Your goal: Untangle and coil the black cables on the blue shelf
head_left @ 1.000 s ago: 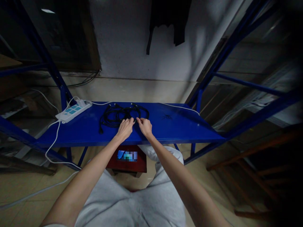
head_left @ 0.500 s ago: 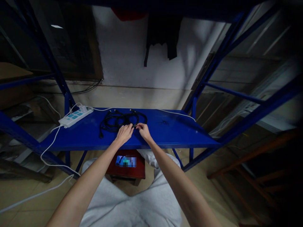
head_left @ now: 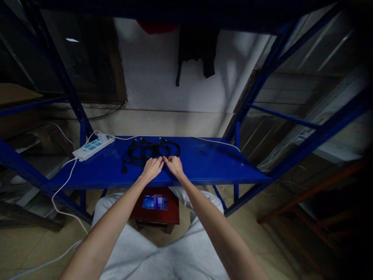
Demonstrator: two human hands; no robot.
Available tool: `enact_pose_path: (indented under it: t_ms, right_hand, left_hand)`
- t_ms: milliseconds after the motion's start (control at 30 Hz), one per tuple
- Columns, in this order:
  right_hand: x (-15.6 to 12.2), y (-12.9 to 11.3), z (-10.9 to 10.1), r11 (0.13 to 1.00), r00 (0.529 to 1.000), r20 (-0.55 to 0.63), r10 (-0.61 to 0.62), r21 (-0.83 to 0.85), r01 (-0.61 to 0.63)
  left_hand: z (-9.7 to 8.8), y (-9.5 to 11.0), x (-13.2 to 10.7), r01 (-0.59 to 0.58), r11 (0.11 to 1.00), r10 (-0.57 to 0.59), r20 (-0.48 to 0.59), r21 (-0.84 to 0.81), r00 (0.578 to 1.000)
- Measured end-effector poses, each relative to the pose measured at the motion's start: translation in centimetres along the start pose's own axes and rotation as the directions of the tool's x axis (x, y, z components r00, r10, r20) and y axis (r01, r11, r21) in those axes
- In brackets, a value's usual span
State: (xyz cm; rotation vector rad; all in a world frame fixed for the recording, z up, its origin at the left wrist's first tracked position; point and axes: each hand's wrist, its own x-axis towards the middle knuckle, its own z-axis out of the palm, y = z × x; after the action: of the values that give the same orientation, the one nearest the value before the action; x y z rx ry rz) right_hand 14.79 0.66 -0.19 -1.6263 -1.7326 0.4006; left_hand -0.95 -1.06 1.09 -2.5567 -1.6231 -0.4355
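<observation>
A bundle of black cables [head_left: 145, 151] lies coiled on the blue metal shelf [head_left: 221, 163], slightly left of centre. My left hand [head_left: 152, 168] and my right hand [head_left: 174, 165] rest side by side at the bundle's near edge, fingertips pinched on a strand of black cable where they meet. One loose cable end with a plug [head_left: 124, 168] trails toward the shelf's front on the left.
A white power strip [head_left: 92, 147] with teal sockets sits at the shelf's back left, its white cord [head_left: 62, 186] hanging to the floor. Blue rack uprights stand left and right. A red stool [head_left: 157, 210] with a phone on it stands under the shelf between my knees.
My hands have drawn closer together at the cable bundle's near edge. The view has tilted up a little, so the shelf sits lower in the picture.
</observation>
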Motion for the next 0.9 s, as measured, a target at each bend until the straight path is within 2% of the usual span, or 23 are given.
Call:
enact_pose_path:
  t_ms: [100, 333, 500, 900]
  right_hand:
    - [0.1, 0.1, -0.1, 1.0, 1.0, 0.009, -0.014, -0.013, 0.014]
    - [0.5, 1.3, -0.3, 0.988, 0.996, 0.053, -0.077, 0.139, 0.069]
    - [0.7, 1.8, 0.1, 0.978, 0.994, 0.042, -0.096, 0.187, 0.087]
    - [0.8, 1.8, 0.3, 0.985, 0.994, 0.041, -0.105, 0.143, 0.098]
  left_hand:
    - [0.0, 0.1, 0.1, 0.004, 1.0, -0.004, 0.007, -0.017, 1.0]
    - [-0.1, 0.1, 0.2, 0.04, 0.996, -0.041, -0.011, -0.082, 0.999]
    - [-0.2, 0.1, 0.1, 0.038, 0.998, -0.038, -0.011, -0.042, 0.999]
    - [0.1, -0.1, 0.4, 0.034, 0.999, -0.034, 0.018, -0.009, 0.999]
